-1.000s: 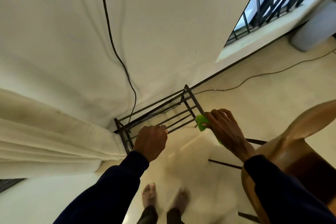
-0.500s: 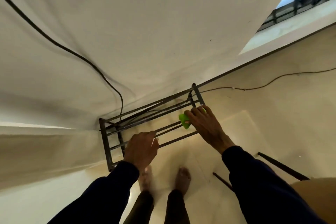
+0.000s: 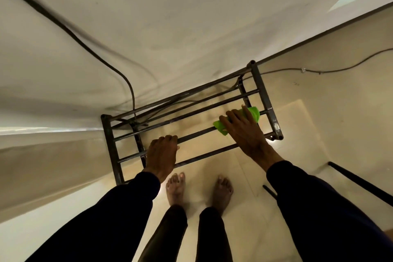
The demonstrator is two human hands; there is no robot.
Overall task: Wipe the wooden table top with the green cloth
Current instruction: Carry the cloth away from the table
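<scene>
A dark metal rack [image 3: 266, 100] of parallel bars stands on the floor against the wall, seen from above. My right hand [image 3: 244, 130] presses a bright green cloth [image 3: 254, 114] onto the bars near the rack's right end. Green shows on both sides of my fingers. My left hand [image 3: 162, 155] is curled over a front bar near the rack's left half. No wooden table top is in view.
A black cable [image 3: 119, 74] hangs down the white wall behind the rack, and another cable [image 3: 319, 71] runs along the floor to the right. My bare feet [image 3: 176, 189] stand on pale tiles just in front. Dark chair legs [image 3: 359, 183] lie at the right.
The view has tilted down and the wooden chair has left the frame. My right hand slid the cloth along the bars toward the rack's right end. My left hand stays gripping a front bar.
</scene>
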